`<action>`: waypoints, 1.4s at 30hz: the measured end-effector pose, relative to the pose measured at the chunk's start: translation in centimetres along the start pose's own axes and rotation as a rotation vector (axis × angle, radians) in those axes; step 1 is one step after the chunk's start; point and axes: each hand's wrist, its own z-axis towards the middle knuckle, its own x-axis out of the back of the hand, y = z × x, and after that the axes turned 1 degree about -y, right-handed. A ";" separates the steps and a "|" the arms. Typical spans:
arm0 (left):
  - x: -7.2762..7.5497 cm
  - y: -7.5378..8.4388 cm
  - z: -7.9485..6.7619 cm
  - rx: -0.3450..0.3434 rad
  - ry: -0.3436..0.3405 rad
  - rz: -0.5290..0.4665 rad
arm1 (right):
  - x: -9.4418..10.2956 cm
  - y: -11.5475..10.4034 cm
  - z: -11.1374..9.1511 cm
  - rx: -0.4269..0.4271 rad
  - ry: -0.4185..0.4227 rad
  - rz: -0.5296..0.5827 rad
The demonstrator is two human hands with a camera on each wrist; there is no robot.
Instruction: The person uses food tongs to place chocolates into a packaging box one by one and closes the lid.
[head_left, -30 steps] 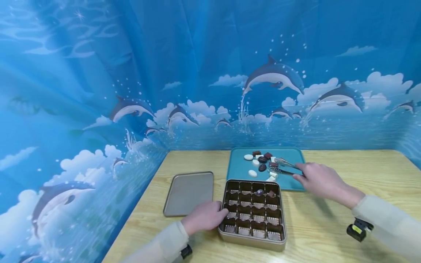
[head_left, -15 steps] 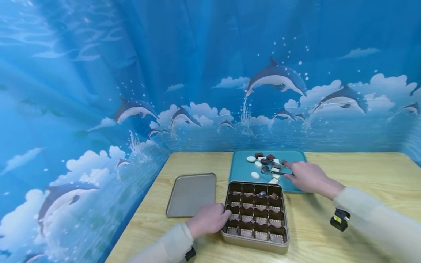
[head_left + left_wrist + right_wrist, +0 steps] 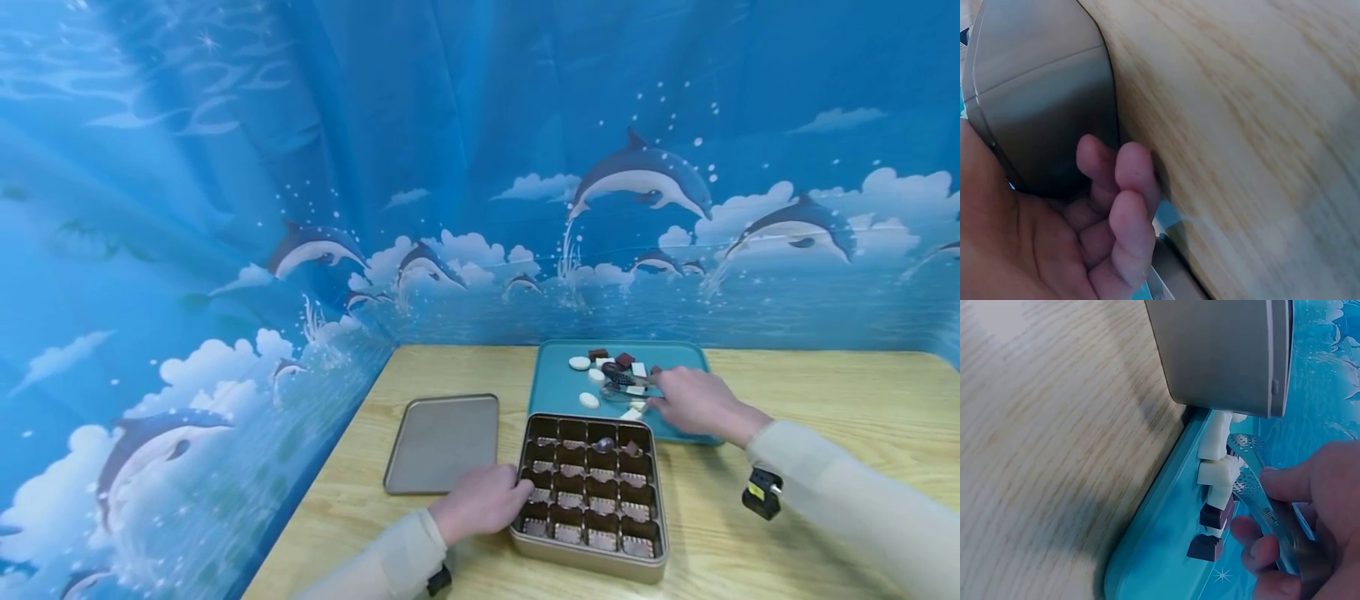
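Note:
My left hand (image 3: pixel 486 500) grips the left rim of a bronze tin (image 3: pixel 592 560), its thumb over the edge; in the left wrist view its other fingers (image 3: pixel 1136 165) curl beside the tin's outer wall. A brown divided insert (image 3: pixel 572 500) lines the tin, with a shiny dark round chocolate (image 3: pixel 603 445) and a brown chocolate piece (image 3: pixel 632 448) in the far row. My right hand (image 3: pixel 697 402) pinches metal serving tongs (image 3: pixel 1272 515) over the teal tray (image 3: pixel 551 392). The perforated tong tips reach among the chocolates, at dark oval ones which they partly hide.
On the tray lie white oval chocolates (image 3: pixel 588 400), white blocks (image 3: pixel 1217 472) and dark brown blocks (image 3: pixel 1207 548). A flat bronze lid (image 3: pixel 442 442) lies left of the tin on the wooden table (image 3: pixel 810 433). A dolphin-print curtain (image 3: pixel 480 167) hangs behind.
My right hand has moved the tongs left across the tray, from the white and brown blocks to the dark ovals. The left hand stays at the tin; the head view has shifted slightly.

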 end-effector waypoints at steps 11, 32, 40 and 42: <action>-0.2 0.0 0.0 0.000 0.001 0.014 | -0.1 -0.3 -0.4 -0.005 0.028 0.008; 0.0 0.0 0.1 0.007 -0.002 0.016 | 2.5 -4.3 -4.8 0.107 0.150 0.011; 0.0 0.2 0.1 0.015 0.003 0.029 | 1.9 -6.4 -6.1 0.185 0.141 0.026; 0.0 0.2 0.0 0.015 0.004 0.031 | 1.5 -6.7 -6.2 0.197 0.139 0.036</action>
